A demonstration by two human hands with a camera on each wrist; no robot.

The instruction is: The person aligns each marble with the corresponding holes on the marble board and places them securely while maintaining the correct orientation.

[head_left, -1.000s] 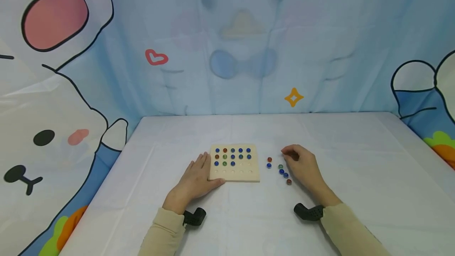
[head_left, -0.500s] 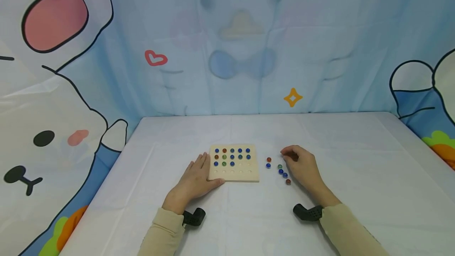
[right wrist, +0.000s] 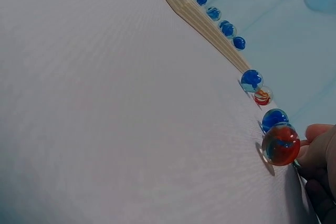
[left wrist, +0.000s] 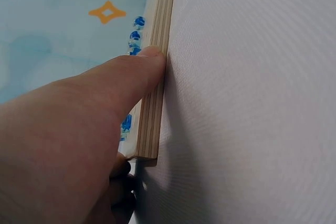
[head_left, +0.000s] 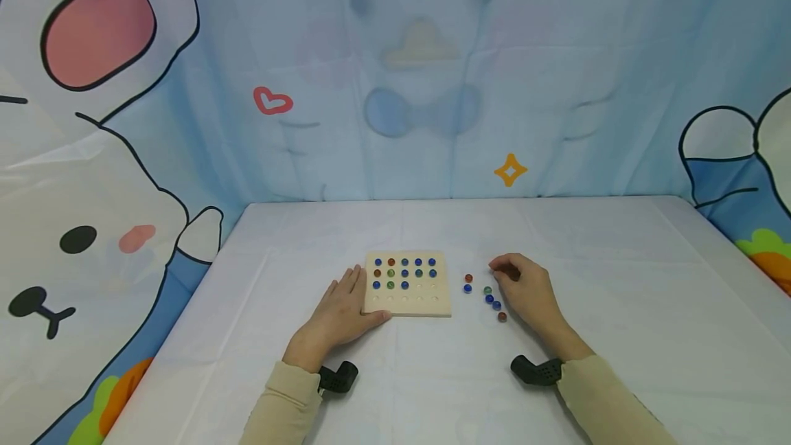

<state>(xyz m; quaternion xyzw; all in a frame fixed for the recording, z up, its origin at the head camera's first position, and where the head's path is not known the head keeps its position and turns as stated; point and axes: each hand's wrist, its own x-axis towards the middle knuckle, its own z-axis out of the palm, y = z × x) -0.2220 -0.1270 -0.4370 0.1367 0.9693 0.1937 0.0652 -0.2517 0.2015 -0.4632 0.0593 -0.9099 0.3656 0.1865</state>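
A pale wooden board (head_left: 408, 308) with rows of round hollows lies on the table, blue, green and red-brown marbles filling its back rows. My left hand (head_left: 336, 311) rests against the board's left side with fingers extended, and its thumb (left wrist: 139, 69) presses the near edge. Right of the board, my right hand (head_left: 528, 294) rests by the loose marbles, thumb and forefinger bent toward each other; I cannot tell whether a marble is between them. Closest in the right wrist view are a red marble (right wrist: 281, 144) and a blue marble (right wrist: 252, 80).
Between board and right hand lie a red marble (head_left: 468, 278), a green marble (head_left: 487, 290) and several others. A white cloth (head_left: 618, 280) covers the table. Behind it hangs a blue printed curtain (head_left: 556, 122). Black wrist devices (head_left: 536, 370) sit at both sleeves.
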